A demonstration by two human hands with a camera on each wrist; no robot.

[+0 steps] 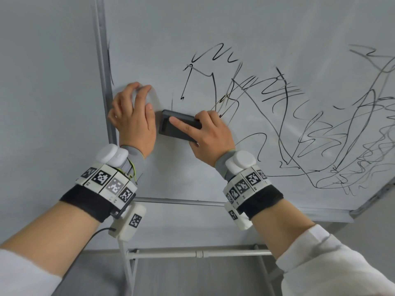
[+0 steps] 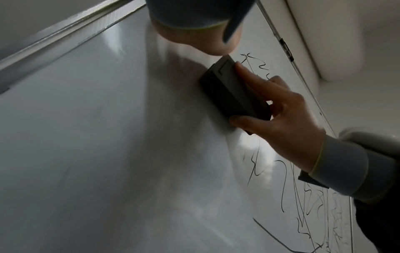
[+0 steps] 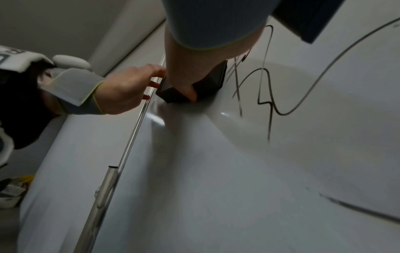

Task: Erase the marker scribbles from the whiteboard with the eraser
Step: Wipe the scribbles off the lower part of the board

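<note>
The whiteboard [image 1: 192,28] fills the head view, with black marker scribbles [image 1: 277,116] across its middle and right. A black eraser [image 1: 165,127] lies flat against the board just left of the scribbles. My right hand [image 1: 183,132] grips it, index finger along its back and thumb under its lower edge; the left wrist view shows the same eraser [image 2: 227,89] and hold. My left hand [image 1: 141,97] holds nothing. Its arched fingertips rest on the board beside the left frame, close to the eraser's left end. The right wrist view shows the eraser [image 3: 173,92] and left hand [image 3: 129,89] at the frame.
The board's metal frame [image 1: 104,82] runs up the left side, with a grey wall [image 1: 42,82] beyond it. A ledge [image 1: 277,212] lines the board's bottom edge, and a stand crossbar [image 1: 192,253] sits below. The board's lower left shows no marks.
</note>
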